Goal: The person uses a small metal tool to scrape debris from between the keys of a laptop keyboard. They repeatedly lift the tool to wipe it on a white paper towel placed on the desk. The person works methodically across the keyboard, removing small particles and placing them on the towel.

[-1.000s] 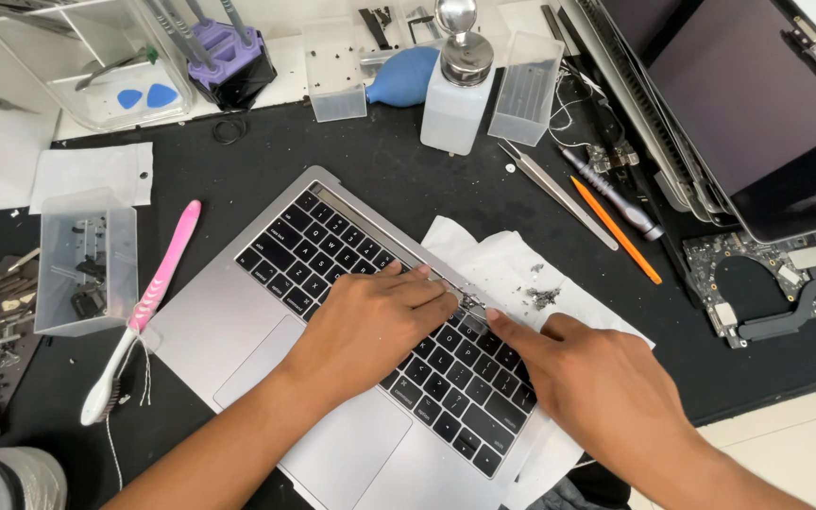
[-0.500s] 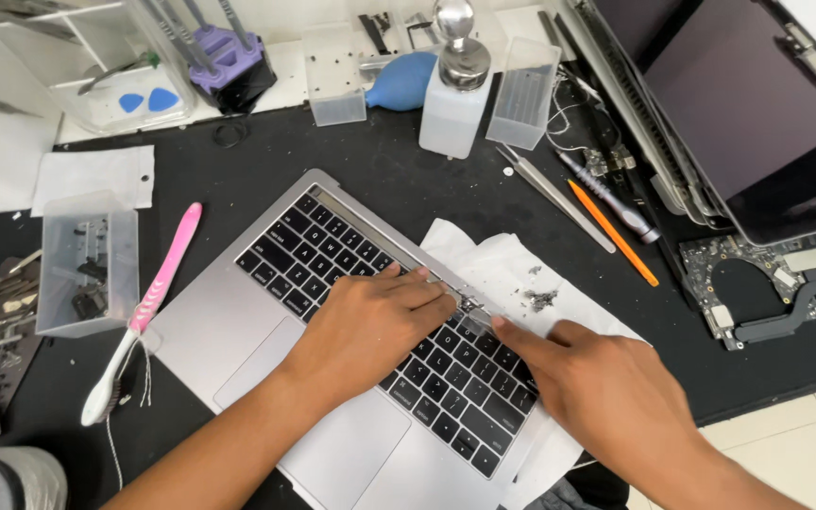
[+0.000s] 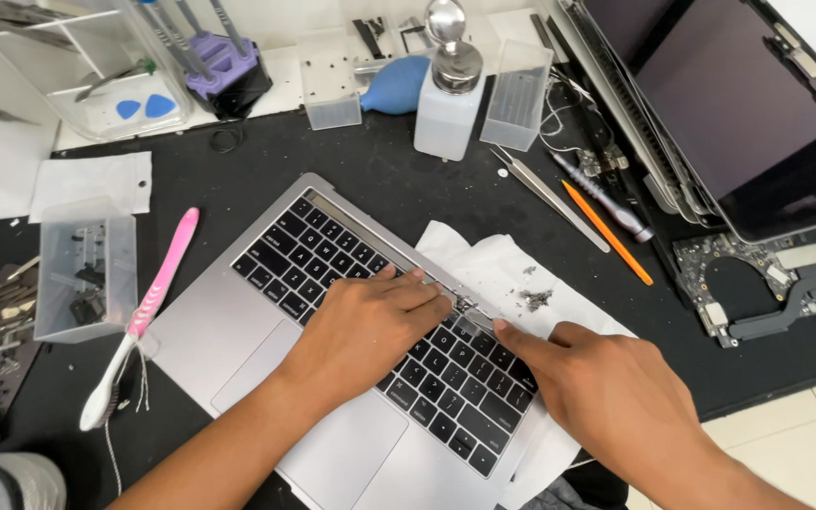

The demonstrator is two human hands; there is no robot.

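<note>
As before, both hands [image 3: 370,321] on keyboard [image 3: 332,255].

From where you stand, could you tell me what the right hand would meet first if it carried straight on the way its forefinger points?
Probably the left hand: the right hand points up-left along the laptop's top strip, toward the left fingertips close by.
</note>
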